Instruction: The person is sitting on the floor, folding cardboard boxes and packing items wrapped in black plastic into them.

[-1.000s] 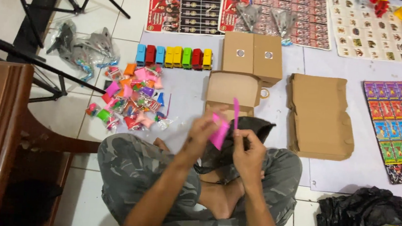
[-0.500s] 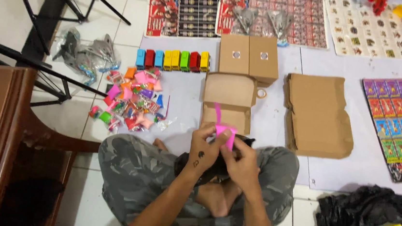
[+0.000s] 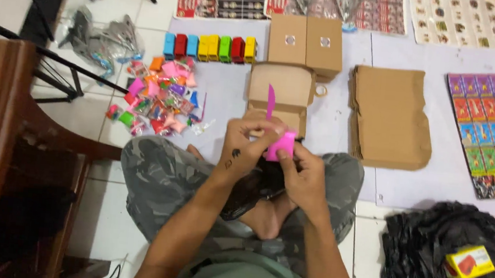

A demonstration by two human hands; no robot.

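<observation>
Left hand (image 3: 246, 148) and right hand (image 3: 304, 174) meeting over crossed legs, both pinching one small pink packet (image 3: 282, 146) between fingertips; left from the left edge, right thumb pressing from below. Thin pink strip (image 3: 270, 102) sticking up just above the left fingers, seemingly part of the same piece. Likely very light, thin and floppy, perhaps slick plastic or paper; easily creased, so best held by its edges with a gentle pinch, not squeezed flat. Just beyond the hands, open box (image 3: 280, 94) on the floor sheet; past that, two closed boxes (image 3: 306, 40) side by side. Beyond and to the left of the left hand, heap of small bright packets (image 3: 158, 98) and a row of coloured blocks (image 3: 208, 47). To the right of the right hand, stack of flat cardboard (image 3: 388, 115); nearer and farther right, black bag (image 3: 457, 264) with a yellow box (image 3: 470, 263) on it
</observation>
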